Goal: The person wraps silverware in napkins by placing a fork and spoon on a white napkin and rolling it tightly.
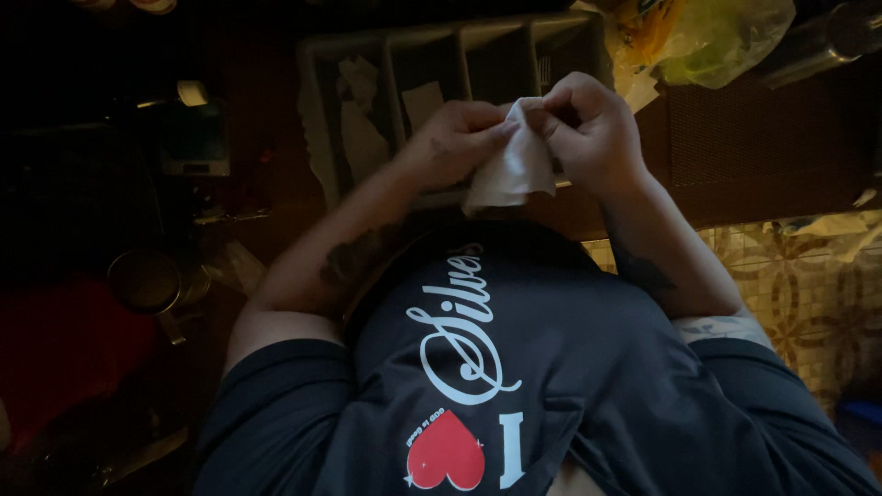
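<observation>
Over dim tray (404,46), both hands (455,138) (593,129) pinch white napkin (514,170).

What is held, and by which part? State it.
A white napkin, pinched at its top edge by the fingers of both the left hand and the right hand; the rest hangs loose below, over a grey tray.

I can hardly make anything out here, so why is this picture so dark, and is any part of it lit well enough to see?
Head view: dim overall, the left side nearly black. Best lit are the left hand and right hand, both pinching a white cloth, and the grey divided tray behind them. The yellow-green plastic bag catches some light; edges look soft and grainy.
</observation>
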